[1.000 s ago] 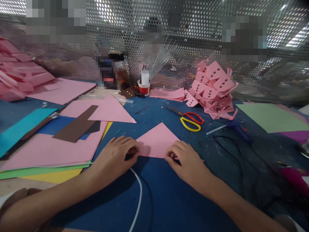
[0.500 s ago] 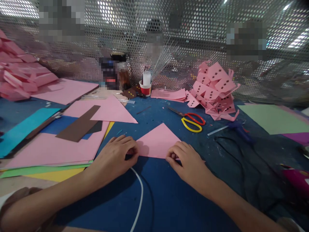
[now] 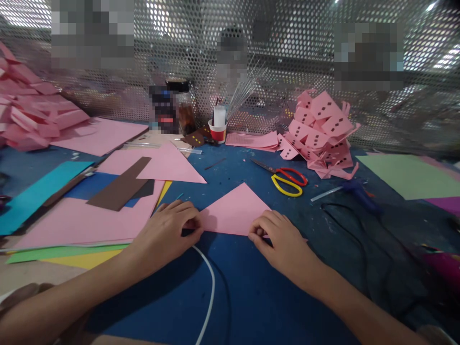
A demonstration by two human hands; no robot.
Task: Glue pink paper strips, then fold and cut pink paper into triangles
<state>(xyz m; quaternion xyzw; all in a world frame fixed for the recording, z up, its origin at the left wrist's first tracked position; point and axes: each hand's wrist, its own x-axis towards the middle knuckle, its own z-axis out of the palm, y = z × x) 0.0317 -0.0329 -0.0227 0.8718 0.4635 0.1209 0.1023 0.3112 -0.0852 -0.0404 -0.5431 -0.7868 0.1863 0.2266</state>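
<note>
A pink paper triangle (image 3: 230, 211) lies flat on the blue table (image 3: 258, 287), its point facing away from me and its long edge toward me. My left hand (image 3: 176, 223) has its fingers curled, thumb and fingertips pinching the paper's near edge at the left. My right hand (image 3: 275, 235) grips the same edge at the right, fingers likewise bent in. A small corner of the paper shows beyond the right hand. The fingertips partly hide where they meet the paper.
Behind the triangle lie scissors (image 3: 287, 181) with red and yellow handles. A glue gun (image 3: 362, 196) and its cord are at right. Stacked coloured sheets (image 3: 97, 225) lie left. A white cable (image 3: 212, 287) crosses in front. Folded pink pieces (image 3: 319, 134) pile up near the perforated metal screen (image 3: 280, 62).
My left hand has slid slightly left along the near edge of the triangle. The right hand keeps its grip there. The whole view has shifted a little.
</note>
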